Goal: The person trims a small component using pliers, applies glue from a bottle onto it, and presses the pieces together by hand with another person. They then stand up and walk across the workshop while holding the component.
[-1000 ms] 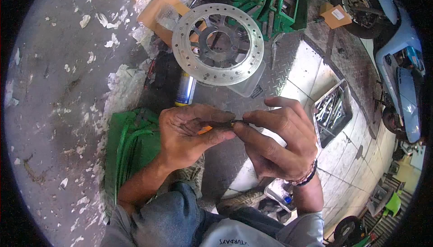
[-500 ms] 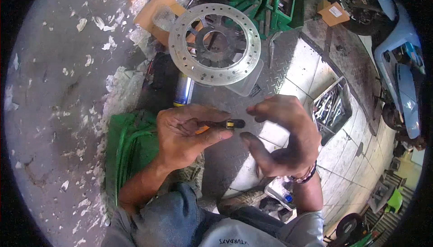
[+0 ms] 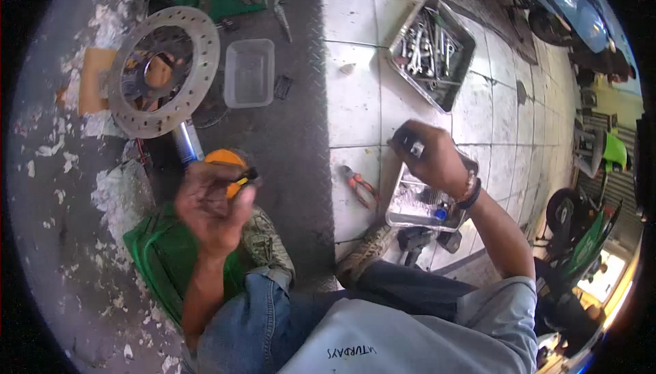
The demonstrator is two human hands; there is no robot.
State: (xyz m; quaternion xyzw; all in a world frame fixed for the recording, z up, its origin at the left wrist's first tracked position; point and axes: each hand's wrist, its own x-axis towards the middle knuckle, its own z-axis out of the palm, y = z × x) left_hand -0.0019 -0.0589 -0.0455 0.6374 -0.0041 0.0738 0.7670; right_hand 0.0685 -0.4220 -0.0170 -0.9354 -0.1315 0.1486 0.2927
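Note:
My left hand (image 3: 207, 204) is closed around an orange tool (image 3: 227, 161) with a black and yellow end; its exact kind is unclear. Off to the right, my right hand (image 3: 441, 162) grips a black piece (image 3: 412, 143) with a small squarish metal end, partly hidden by the fingers. Beneath that hand lies a metal tray (image 3: 408, 213) with small parts and a blue cap (image 3: 441, 212) in it. Beyond my left hand is a drilled brake disc (image 3: 207, 49), apart from it, with a blue spray can (image 3: 186, 140) beside its lower edge.
Red-handled pliers (image 3: 361, 188) lie on the white tiles. Farther off sits a metal tray (image 3: 467, 52) of spanners. A clear plastic tub (image 3: 249, 73) and a green toolbox (image 3: 256, 1) stand ahead. Green plastic (image 3: 160, 251) is by my left knee.
My view has swung right. My right hand has moved away from my left, over the parts tray, and now grips a black piece. My left hand keeps the orange tool.

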